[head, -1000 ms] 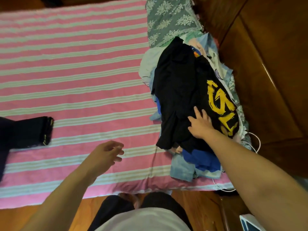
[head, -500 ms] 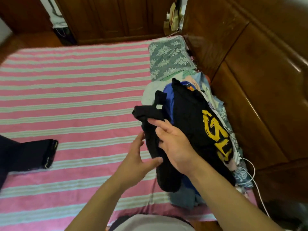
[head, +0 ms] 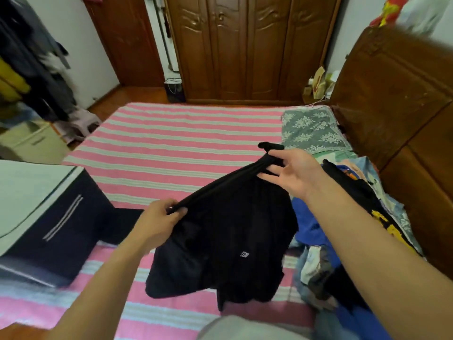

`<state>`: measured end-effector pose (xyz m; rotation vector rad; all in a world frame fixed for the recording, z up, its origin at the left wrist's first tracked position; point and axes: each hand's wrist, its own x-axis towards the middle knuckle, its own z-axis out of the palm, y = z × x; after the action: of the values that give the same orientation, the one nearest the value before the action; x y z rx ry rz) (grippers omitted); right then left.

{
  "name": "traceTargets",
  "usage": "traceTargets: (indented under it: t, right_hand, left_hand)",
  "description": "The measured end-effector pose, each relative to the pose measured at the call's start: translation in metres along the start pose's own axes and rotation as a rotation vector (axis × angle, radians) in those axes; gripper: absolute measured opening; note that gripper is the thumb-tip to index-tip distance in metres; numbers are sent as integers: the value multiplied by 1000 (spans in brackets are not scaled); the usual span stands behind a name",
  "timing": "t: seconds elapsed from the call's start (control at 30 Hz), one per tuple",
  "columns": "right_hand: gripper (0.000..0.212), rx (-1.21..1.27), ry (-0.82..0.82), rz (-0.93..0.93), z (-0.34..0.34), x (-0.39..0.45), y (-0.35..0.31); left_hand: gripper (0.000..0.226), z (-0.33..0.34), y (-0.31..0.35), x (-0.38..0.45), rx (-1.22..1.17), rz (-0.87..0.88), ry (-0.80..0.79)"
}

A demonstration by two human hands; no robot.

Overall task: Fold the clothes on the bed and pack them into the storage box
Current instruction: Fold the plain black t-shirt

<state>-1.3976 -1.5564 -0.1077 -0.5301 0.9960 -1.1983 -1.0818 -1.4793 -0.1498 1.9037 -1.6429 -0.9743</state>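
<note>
A black garment with a small white label hangs in the air above the pink striped bed. My left hand pinches its upper edge on the left. My right hand grips the same edge farther right and higher, with some fingers spread. A dark storage box with a white top and two pale stripes stands on the bed at the left. A heap of clothes lies along the bed's right side, with a black shirt with yellow print and a blue piece on it.
A grey floral pillow lies at the bed's far right corner. A wooden headboard runs along the right. A brown wardrobe stands beyond the bed. Hanging clothes and a pale cabinet are at the left.
I picked the black garment off the heap with both hands and lifted it, spreading it between them. The view tilted up, and the storage box and wardrobe came into sight.
</note>
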Motion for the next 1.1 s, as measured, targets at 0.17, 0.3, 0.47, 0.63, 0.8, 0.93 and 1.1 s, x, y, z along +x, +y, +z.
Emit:
traceTargets:
  t: [0.17,0.3,0.47,0.63,0.8,0.93,1.1]
  right_hand:
    - [41,-111,-86,-26,61,23,30]
    - [36,-476,-82,-198,112,2,98]
    - [44,-624,-91,-95,140,-65,201]
    - [34,-541,177,-136,142,-63,211]
    - [19,-726,284,-117,142,-42,219]
    - [32,-856,308,-292,147,-42,199]
    - [36,-1040,-70,-495,161,-49,168]
  left_hand:
    - [34,-54,-7,-7,-426,-156,-205]
    - [31,-63,5,17,-850,-350,-200]
    - [27,-49,1,36,-976,-444,-138]
    - [23,-33,-10,26,-1003,-527,-229]
    - [31,-33,-34,23,-852,-508,-283]
    - [25,-47,-47,12,-343,-186,-156]
    - [70,-77,-38,2,-278,274,-289]
